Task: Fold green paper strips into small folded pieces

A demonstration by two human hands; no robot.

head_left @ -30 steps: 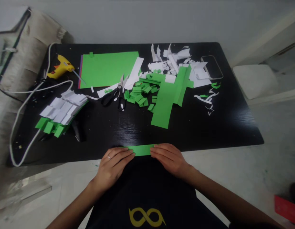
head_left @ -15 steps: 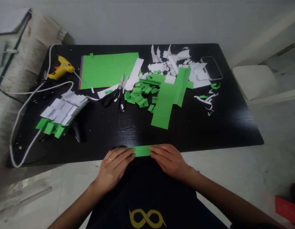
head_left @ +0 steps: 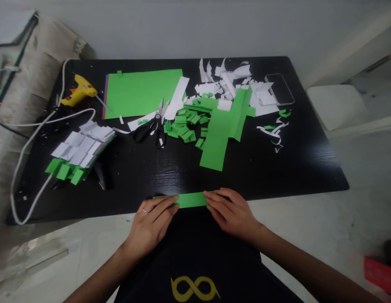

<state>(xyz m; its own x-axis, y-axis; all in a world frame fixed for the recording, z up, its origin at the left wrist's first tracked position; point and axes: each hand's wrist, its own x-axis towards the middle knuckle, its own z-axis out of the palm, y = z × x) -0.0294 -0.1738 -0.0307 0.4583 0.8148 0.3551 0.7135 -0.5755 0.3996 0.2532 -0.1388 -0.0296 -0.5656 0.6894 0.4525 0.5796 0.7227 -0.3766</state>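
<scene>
A narrow strip of green paper (head_left: 191, 200) lies along the front edge of the table, its ends partly covered by my fingers. My left hand (head_left: 156, 216) grips the left part, fingertips pressed together on the paper; a ring shows on one finger. On the right part, my right hand (head_left: 230, 210) holds the strip the same way, with a bare green stretch between the two hands. Both thumbs are mostly hidden. Farther in lies a larger cut sheet of green paper (head_left: 214, 145), with a pile of small folded green pieces (head_left: 184, 126) beside it.
Black-handled scissors (head_left: 157, 124) lie near a stack of coloured sheets (head_left: 141, 90). On the left are a yellow glue gun (head_left: 78, 90), its white cord (head_left: 21, 160) and a layered white-and-green folded-paper piece (head_left: 83, 147). White scraps (head_left: 227, 80) and a phone (head_left: 280, 89) occupy the back right.
My right hand has slid slightly to the right along the green strip, baring more of its middle. My left hand stays almost in place. The view has shifted slightly.
</scene>
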